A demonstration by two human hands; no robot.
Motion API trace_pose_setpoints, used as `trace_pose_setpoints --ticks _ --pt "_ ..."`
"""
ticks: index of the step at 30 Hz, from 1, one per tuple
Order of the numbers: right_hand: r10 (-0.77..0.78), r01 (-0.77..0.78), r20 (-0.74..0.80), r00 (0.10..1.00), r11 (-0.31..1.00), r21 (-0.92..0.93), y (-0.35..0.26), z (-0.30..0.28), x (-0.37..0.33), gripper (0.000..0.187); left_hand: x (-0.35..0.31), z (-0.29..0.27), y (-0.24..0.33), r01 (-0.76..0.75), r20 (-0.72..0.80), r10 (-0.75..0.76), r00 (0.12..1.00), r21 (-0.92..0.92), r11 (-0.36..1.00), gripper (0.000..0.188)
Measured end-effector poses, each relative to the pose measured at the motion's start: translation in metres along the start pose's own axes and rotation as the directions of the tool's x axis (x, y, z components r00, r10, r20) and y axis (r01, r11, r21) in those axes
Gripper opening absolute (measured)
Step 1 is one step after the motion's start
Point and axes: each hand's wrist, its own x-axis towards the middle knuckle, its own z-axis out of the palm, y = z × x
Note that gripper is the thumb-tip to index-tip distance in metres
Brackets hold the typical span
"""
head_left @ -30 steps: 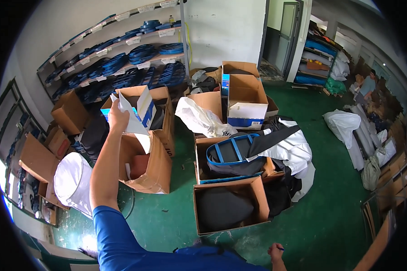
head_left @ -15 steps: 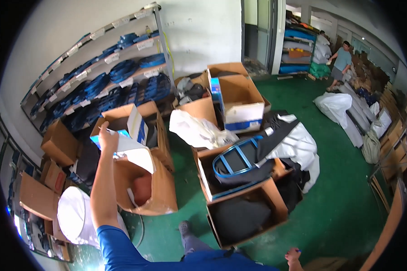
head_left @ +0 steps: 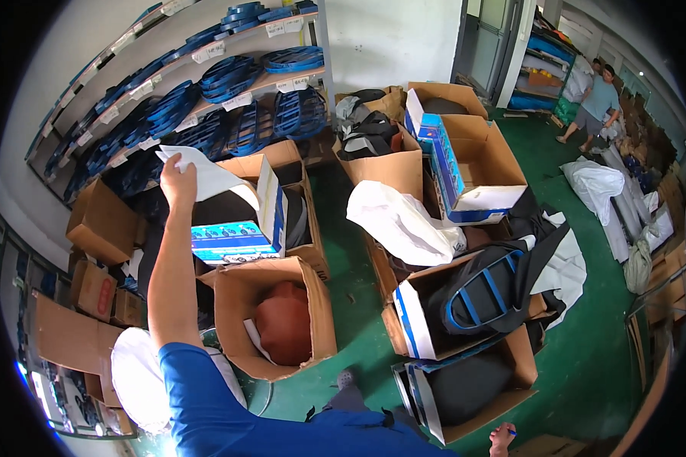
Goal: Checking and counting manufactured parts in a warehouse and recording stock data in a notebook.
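My left hand (head_left: 177, 181) is stretched far out with its fingers closed on the edge of a white sheet (head_left: 209, 174). The raised sheet bends over an open carton with dark contents and a blue-and-white printed flap (head_left: 240, 234). Just nearer, below that carton, stands an open brown box (head_left: 229, 324) with a rounded reddish-brown piece (head_left: 283, 324) and a white strip inside. Low at the right, my right hand (head_left: 501, 436) is closed around a small blue-tipped thing, mostly hidden, beside a box holding dark padded material (head_left: 465, 387).
Shelves (head_left: 255, 84) of blue oval frames line the back left. Right of the middle, cartons hold a blue frame (head_left: 486, 293), dark fabric and a white bag (head_left: 400, 225). A white round container (head_left: 141, 377) stands at left. Another person (head_left: 598, 110) is at the far right.
My left hand has pulled the white sheet up and away over the far carton, uncovering its printed flap and the near brown box. My view has shifted, and the other person has turned.
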Motion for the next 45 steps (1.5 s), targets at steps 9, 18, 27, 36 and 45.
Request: trace_pose_setpoints --ticks 9,18,27,36,45 --pt "0.038 -0.299 0.451 0.892 0.798 0.524 0.002 0.052 0.019 0.008 0.089 0.026 -0.034 0.109 -0.103 -0.106 0.989 0.022 0.994 0.043" --pt "-0.165 0.185 -0.408 0.898 0.983 0.008 -0.122 0.142 0.084 0.006 0.134 0.067 -0.043 0.161 -0.106 -0.169 0.980 -0.081 0.984 0.041" --pt "-0.442 0.414 -0.413 0.796 0.896 -0.161 -0.238 0.290 0.043 0.019 0.209 0.199 -0.101 0.223 -0.061 -0.232 0.971 -0.127 0.966 0.040" --pt "-0.488 0.390 -0.436 0.757 0.871 -0.298 -0.259 0.346 -0.025 0.015 0.256 0.408 -0.224 0.201 0.120 -0.196 0.973 -0.032 0.979 0.040" --pt "-0.851 0.488 0.014 0.525 0.288 -0.824 -0.312 0.431 -0.107 0.030 0.220 0.522 -0.298 0.009 0.444 -0.031 0.895 0.050 0.999 0.034"
